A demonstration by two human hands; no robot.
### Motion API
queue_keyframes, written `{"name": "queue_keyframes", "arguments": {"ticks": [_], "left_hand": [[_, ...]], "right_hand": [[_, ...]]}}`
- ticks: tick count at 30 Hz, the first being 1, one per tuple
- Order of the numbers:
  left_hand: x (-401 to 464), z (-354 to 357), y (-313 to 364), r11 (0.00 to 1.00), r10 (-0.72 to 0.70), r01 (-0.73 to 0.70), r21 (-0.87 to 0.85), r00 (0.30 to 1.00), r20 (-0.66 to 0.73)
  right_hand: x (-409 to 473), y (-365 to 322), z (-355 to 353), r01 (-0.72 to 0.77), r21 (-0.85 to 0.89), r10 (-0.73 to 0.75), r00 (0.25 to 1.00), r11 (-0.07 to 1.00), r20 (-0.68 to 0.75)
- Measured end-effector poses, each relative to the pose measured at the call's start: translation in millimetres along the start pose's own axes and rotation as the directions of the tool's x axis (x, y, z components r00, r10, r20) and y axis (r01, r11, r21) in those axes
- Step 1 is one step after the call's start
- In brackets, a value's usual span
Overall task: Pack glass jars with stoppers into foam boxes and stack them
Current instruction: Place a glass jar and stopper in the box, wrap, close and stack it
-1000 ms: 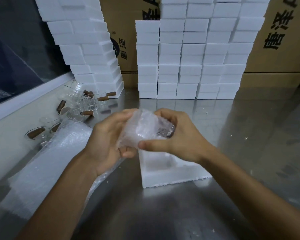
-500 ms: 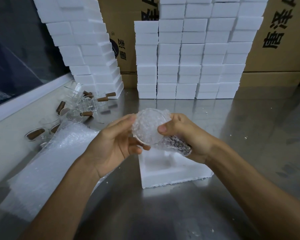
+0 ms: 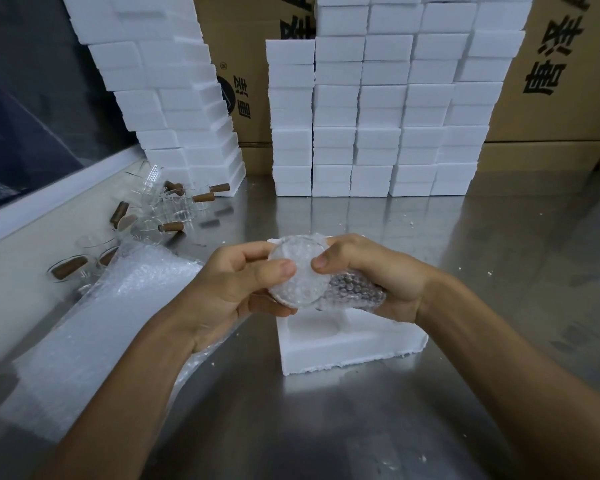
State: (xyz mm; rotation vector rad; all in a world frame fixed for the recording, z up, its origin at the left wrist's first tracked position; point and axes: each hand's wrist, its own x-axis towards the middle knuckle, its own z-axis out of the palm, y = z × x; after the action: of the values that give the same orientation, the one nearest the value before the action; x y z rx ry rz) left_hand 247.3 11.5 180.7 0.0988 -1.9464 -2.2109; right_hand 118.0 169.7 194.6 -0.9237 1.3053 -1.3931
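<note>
While both the left hand and right hand pinch the bubble-wrapped jar above the open foam box, loose wrap could unravel and jam the fit.

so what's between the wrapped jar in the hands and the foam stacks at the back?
Head view: bare steel table with only scattered foam crumbs between the bubble-wrapped jar and the foam box stacks.

Probably a packing warehouse: stacked foam boxes, cardboard cartons, steel table.
</note>
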Motion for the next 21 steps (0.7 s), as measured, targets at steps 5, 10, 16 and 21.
{"name": "queue_keyframes", "arguments": {"ticks": [5, 10, 16, 21], "left_hand": [[4.6, 2.3, -4.4, 0.996, 0.061, -0.068, -0.055, 0.990, -0.125], [7.2, 1.4, -6.2, 0.978, 0.166, -0.184, -0.094, 0.970, -0.177], [9.0, -1.1, -10.4, 0.953, 0.240, -0.252, -0.167, 0.966, -0.092], [9.3, 4.1, -13.4, 0.914, 0.403, -0.383, 0.134, 0.895, -0.189]], "right_hand": [[-1.1, -3.1, -3.9, -0.011, 0.130, 0.026, 0.993, 0.991, -0.113], [1.5, -6.0, -3.1, 0.089, 0.238, -0.046, 0.982, 0.967, -0.184], [-3.3, -10.9, -5.3, 0.192, 0.217, -0.158, 0.973, 0.957, -0.166], [1.0, -9.8, -7.3, 0.205, 0.038, -0.183, 0.930, 0.978, -0.318]]}}
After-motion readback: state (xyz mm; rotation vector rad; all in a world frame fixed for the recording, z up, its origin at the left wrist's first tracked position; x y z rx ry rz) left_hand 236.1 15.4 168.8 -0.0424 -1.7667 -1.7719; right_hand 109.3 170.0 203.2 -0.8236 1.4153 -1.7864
